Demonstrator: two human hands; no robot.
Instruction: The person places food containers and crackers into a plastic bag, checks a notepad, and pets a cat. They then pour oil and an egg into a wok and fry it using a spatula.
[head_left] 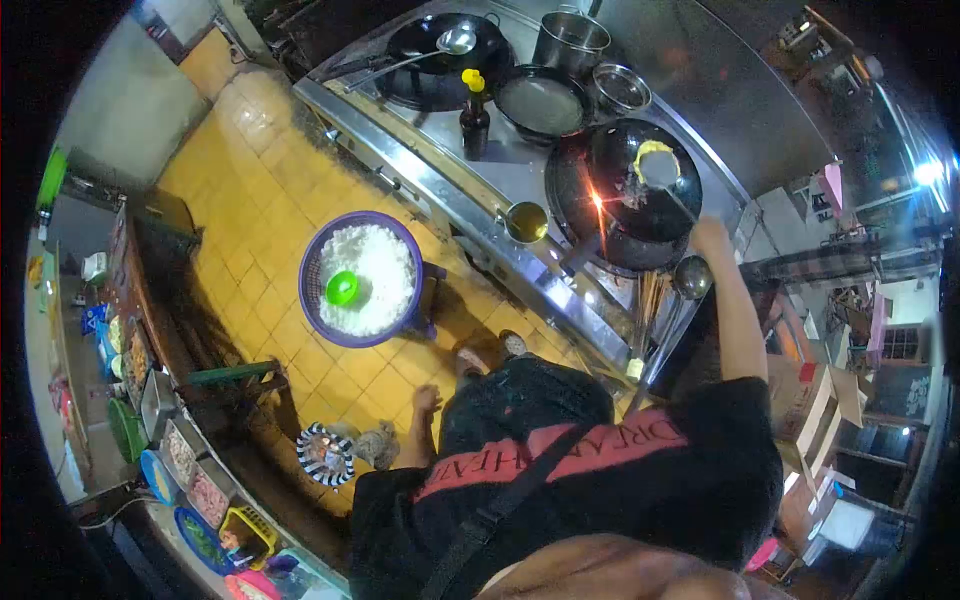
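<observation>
My right hand (pixel 708 238) is closed around the handle of a metal ladle (pixel 660 168), whose bowl rests inside a black wok (pixel 624 150). Yellow food (pixel 646 149), looking like egg, lies around the ladle's bowl, with small bits beside it. An orange-red glow shows at the wok's left side. Low at my left side, away from the stove, hangs my left hand (pixel 427 398). Its fingers look curled, but whether anything is in them is too small to tell.
A purple basket (pixel 309 290) of white rice with a green bowl (pixel 342 288) stands left of the stove. Behind are a dark bottle (pixel 475 125), a pan (pixel 543 102), a pot (pixel 571 42) and another wok (pixel 430 75). Food trays (pixel 208 492) line the lower left.
</observation>
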